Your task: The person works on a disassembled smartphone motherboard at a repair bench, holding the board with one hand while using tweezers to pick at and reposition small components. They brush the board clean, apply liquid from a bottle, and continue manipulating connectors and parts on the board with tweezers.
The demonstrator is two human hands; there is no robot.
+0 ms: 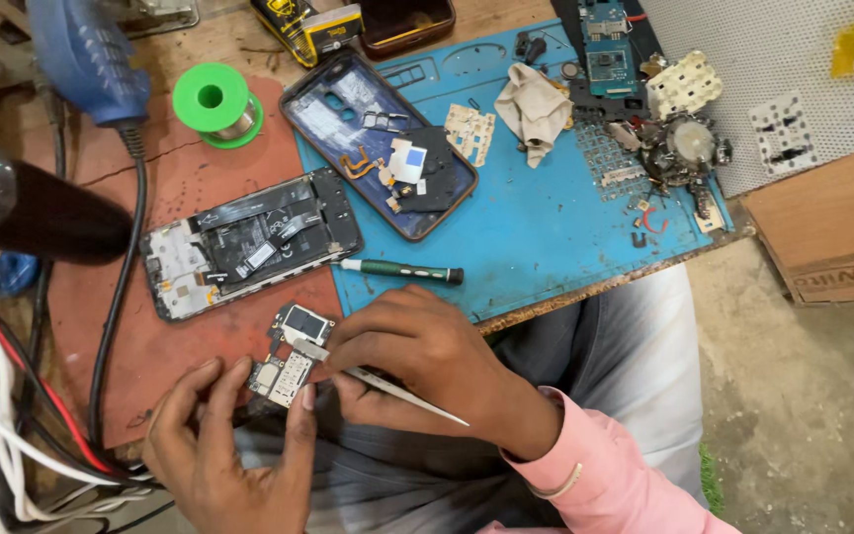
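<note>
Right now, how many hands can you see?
2: the left hand pinches a small circuit board at the bottom; the right hand beside it holds metal tweezers against the board.

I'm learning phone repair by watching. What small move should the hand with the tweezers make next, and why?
Probably ease the tweezers tip slightly under the metal shield on the small circuit board and lift gently. The right hand has the tip at that shield, and the left hand pinches the board's lower edge, steadying it.
</note>
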